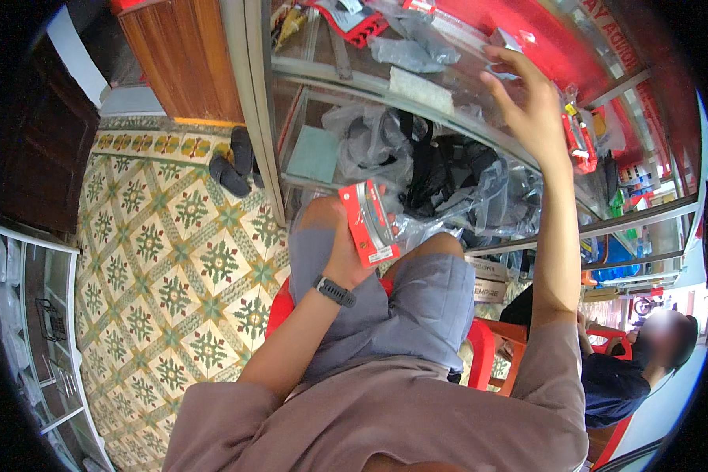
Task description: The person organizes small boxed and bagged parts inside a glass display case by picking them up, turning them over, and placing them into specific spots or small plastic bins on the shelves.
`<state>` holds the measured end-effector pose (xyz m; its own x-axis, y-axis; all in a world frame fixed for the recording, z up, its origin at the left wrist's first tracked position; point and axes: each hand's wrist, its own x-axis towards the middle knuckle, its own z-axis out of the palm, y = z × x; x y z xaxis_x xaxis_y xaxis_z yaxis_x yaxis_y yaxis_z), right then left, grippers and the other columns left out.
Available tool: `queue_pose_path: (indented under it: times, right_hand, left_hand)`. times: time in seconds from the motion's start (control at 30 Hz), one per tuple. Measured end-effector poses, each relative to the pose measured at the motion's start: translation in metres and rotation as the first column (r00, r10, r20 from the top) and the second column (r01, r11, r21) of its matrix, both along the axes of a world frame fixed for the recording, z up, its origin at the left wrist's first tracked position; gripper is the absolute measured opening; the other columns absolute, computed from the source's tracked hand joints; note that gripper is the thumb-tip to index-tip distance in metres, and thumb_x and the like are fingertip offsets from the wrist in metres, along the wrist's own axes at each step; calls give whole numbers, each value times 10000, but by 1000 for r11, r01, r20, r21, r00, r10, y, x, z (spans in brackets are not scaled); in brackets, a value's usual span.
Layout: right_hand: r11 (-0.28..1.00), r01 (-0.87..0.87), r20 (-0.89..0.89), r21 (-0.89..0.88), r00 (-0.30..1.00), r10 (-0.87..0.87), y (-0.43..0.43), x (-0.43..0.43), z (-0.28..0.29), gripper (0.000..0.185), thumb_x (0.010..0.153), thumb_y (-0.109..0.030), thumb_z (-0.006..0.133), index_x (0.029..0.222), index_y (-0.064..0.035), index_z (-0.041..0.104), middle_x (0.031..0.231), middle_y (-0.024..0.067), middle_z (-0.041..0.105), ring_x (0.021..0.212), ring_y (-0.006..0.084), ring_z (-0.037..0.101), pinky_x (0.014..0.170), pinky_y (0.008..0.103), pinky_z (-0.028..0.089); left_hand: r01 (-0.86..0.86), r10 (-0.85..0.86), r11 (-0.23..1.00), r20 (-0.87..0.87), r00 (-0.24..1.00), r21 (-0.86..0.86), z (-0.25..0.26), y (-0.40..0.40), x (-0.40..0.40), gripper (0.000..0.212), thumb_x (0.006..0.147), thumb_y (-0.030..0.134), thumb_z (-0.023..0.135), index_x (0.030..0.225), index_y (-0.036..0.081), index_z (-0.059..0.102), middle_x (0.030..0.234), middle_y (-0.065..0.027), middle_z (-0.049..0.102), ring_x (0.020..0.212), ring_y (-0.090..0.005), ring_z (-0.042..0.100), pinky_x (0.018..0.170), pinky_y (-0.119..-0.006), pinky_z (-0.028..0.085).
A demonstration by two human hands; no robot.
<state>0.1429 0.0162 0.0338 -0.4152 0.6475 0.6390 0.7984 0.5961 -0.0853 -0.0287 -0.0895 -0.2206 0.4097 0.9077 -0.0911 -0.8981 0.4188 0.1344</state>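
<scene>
My left hand (pixel 354 251) holds a red and grey printed package (pixel 368 224) above my lap, its face turned up towards me. The package bears writing. Raised at the upper right, my right hand (pixel 525 103) has its fingers spread with nothing between them, above the glass shelf of a display case (pixel 307 66). Below that hand, on the case's lower shelf, lie clear plastic bags (pixel 369 138) and black items (pixel 442 171). Grey plastic bags (pixel 416 50) and a red package (pixel 351 20) rest on the upper shelf.
A pale green flat item (pixel 314 153) lies on the lower shelf. Black slippers (pixel 233 168) are on the patterned tile floor (pixel 177 259). Cardboard boxes (pixel 488 280) stand below the case. Another person (pixel 619 377) sits at the right. A glass cabinet (pixel 50 330) stands at the left.
</scene>
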Motion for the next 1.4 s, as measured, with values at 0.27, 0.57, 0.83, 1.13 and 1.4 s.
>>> queue_pose_path:
  times: [0.27, 0.57, 0.83, 1.13, 1.4]
  right_hand:
    - [956, 200, -31, -214, 977, -211, 86, -7, -19, 580, 773, -507, 632, 1128, -51, 574, 885, 178, 658, 826, 295, 639, 775, 366, 487]
    - [949, 126, -82, -288, 984, -156, 82, 0, -31, 479, 704, -272, 691, 1108, -29, 608, 1015, 228, 639, 876, 293, 649, 802, 358, 494]
    - [957, 266, -18, -118, 963, -270, 29, 28, -39, 455, 699, -201, 708, 1093, 3, 607, 988, 204, 642, 858, 313, 642, 774, 367, 492]
    - [909, 278, 1, -312, 956, -292, 23, 36, -33, 484, 762, -316, 703, 1094, 21, 603, 1013, 207, 636, 858, 316, 636, 782, 367, 486]
    - [992, 123, 75, -15, 990, -121, 40, 4, -26, 480, 814, -359, 637, 1119, 7, 571, 1087, 200, 606, 1023, 350, 576, 878, 398, 449]
  left_hand:
    - [49, -48, 999, 19, 999, -20, 5, 1, 0, 810, 756, 758, 398, 1318, 175, 418, 894, -83, 540, 801, -222, 563, 690, -323, 506]
    - [35, -23, 994, 117, 993, -100, 19, 1, -4, 609, 869, 553, 399, 1321, 146, 433, 944, -101, 564, 778, -225, 555, 681, -305, 493]
    - [62, -53, 994, 100, 994, -90, 14, -1, -3, 653, 844, 567, 384, 1333, 135, 419, 943, -101, 564, 766, -224, 551, 694, -317, 491]
    - [67, -66, 998, 109, 992, -6, 11, 0, -5, 702, 831, 618, 416, 1350, 146, 388, 984, -97, 535, 809, -215, 547, 648, -332, 508]
    - [94, -91, 996, 231, 969, -1, 6, -1, -6, 625, 888, 553, 379, 1337, 119, 405, 1231, -7, 518, 827, -213, 553, 693, -348, 504]
